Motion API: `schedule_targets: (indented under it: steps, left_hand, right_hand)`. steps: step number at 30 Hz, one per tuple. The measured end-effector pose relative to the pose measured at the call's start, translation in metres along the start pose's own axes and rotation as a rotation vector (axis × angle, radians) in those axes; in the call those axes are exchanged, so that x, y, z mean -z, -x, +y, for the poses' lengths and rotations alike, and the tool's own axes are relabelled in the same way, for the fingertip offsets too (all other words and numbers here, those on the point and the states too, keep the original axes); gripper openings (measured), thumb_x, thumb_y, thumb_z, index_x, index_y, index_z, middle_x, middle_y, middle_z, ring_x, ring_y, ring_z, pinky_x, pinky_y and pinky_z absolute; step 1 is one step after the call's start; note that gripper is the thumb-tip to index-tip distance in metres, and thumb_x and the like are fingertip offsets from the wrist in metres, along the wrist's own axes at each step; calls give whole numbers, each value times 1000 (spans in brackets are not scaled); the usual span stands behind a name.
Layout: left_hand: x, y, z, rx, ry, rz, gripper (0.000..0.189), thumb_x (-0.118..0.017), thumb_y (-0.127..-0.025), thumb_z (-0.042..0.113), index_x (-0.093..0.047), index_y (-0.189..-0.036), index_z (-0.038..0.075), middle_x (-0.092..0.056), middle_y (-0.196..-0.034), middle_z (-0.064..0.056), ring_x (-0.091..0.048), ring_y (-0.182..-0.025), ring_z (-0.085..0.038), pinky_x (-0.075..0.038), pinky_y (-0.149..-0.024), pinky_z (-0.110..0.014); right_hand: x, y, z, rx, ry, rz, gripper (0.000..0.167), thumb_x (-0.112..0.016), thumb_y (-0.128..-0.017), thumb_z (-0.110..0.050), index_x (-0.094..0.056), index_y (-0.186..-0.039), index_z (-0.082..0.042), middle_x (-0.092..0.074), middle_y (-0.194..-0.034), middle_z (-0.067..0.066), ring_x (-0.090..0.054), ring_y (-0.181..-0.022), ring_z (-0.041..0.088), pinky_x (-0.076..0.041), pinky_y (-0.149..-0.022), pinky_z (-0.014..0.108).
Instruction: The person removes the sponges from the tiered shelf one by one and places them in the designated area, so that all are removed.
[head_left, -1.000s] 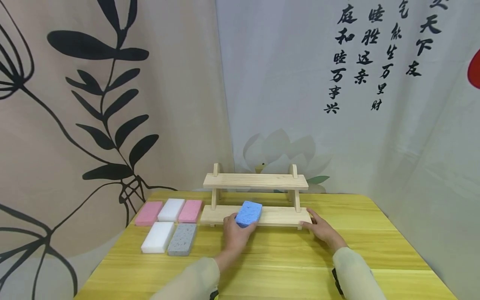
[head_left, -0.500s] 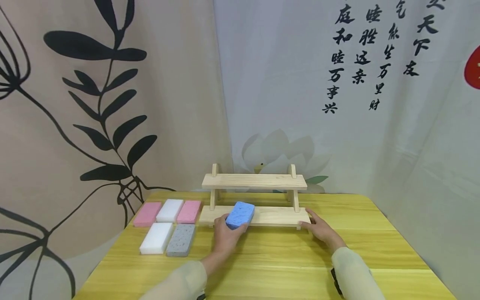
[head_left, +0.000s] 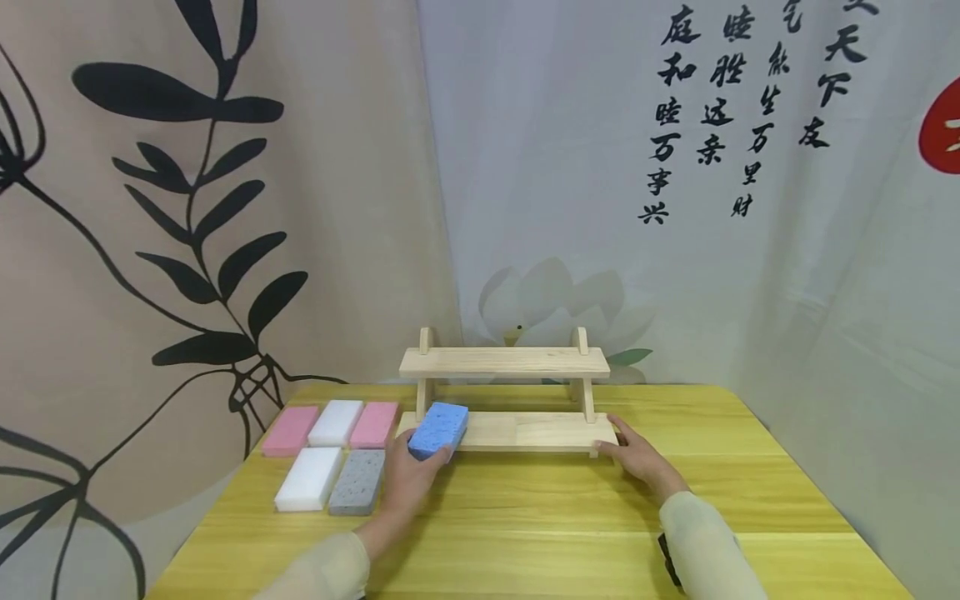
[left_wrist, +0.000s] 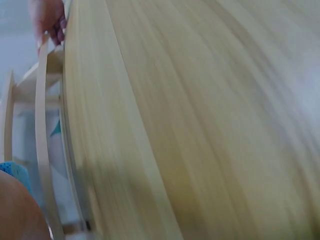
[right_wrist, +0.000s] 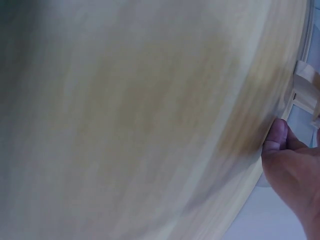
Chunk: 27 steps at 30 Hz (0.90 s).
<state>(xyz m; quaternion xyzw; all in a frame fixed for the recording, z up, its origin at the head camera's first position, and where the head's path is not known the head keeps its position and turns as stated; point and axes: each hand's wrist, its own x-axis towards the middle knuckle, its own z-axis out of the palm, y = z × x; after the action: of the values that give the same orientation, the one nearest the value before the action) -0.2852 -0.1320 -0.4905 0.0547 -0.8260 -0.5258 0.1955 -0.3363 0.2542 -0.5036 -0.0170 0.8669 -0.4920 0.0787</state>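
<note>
My left hand (head_left: 407,479) grips a blue sponge (head_left: 439,428), held tilted at the left end of the lower shelf of a two-tier wooden rack (head_left: 525,431). Whether the sponge touches the shelf I cannot tell. Only an edge of the sponge (left_wrist: 16,172) shows in the left wrist view, beside part of my left hand (left_wrist: 19,210). At the rack's right end, my right hand (head_left: 639,458) holds the lower shelf between thumb and fingers. In the right wrist view the right hand (right_wrist: 292,172) has its thumb in sight, the fingers mostly hidden.
Left of the rack lie two pink sponges (head_left: 290,431) (head_left: 374,425), two white sponges (head_left: 335,423) (head_left: 308,479) and a grey sponge (head_left: 357,482), on a wooden table (head_left: 540,525). Printed cloth (head_left: 360,183) hangs behind the table.
My left hand has carried the blue sponge leftward along the lower shelf, from near its middle to its left end. The right hand stays on the rack's right end. The head view shifts slightly.
</note>
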Motion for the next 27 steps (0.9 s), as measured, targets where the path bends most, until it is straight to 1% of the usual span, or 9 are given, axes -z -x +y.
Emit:
schedule_targets:
  steps: [6, 12, 16, 20, 25, 27]
  left_hand:
    - [24, -7, -9, 22, -17, 18, 72, -80, -82, 28, -48, -132, -13, -49, -128, -28, -48, -119, -41, -36, -105, -54]
    - [44, -9, -15, 41, -41, 39, 72, -79, -83, 29, -47, -134, -12, -48, -128, -27, -47, -119, -40, -35, -105, -52]
    - [58, -11, -19, 64, -66, 34, 76, -78, -84, 31, -43, -138, -11, -45, -131, -27, -45, -121, -40, -35, -106, -53]
    - [73, -14, -25, 81, -90, 27, 82, -76, -85, 35, -38, -143, -10, -40, -134, -28, -42, -123, -42, -34, -106, -55]
    - [91, -21, -36, 75, -124, 43, 81, -75, -86, 34, -38, -141, -12, -40, -132, -28, -41, -122, -42, -34, -105, -55]
    - [98, -23, -40, 77, -135, 50, 81, -75, -87, 35, -38, -141, -13, -39, -133, -29, -40, -123, -43, -32, -106, -56]
  right_hand:
    - [1, -2, 0, -9, -2, 3, 87, -63, -96, -41, -13, -159, -9, -20, -153, 38, -25, -140, 52, -27, -109, 64]
    - [3, 1, -1, 5, 7, -22, 91, -61, -95, -49, -10, -159, -10, -17, -153, 39, -22, -140, 54, -27, -109, 64]
    - [3, 1, 0, 10, 5, -29, 92, -60, -95, -53, -9, -160, -11, -17, -154, 38, -23, -140, 53, -28, -109, 63]
    - [3, 0, 2, 10, -10, -28, 92, -61, -95, -50, -10, -159, -9, -18, -154, 37, -24, -140, 51, -28, -110, 62]
    - [2, 0, 0, 7, -22, -22, 89, -62, -96, -45, -11, -159, -8, -18, -154, 38, -23, -140, 52, -27, -110, 64]
    - [1, 0, -1, -6, -28, -16, 89, -63, -96, -44, -12, -159, -9, -18, -154, 37, -22, -141, 51, -26, -110, 63]
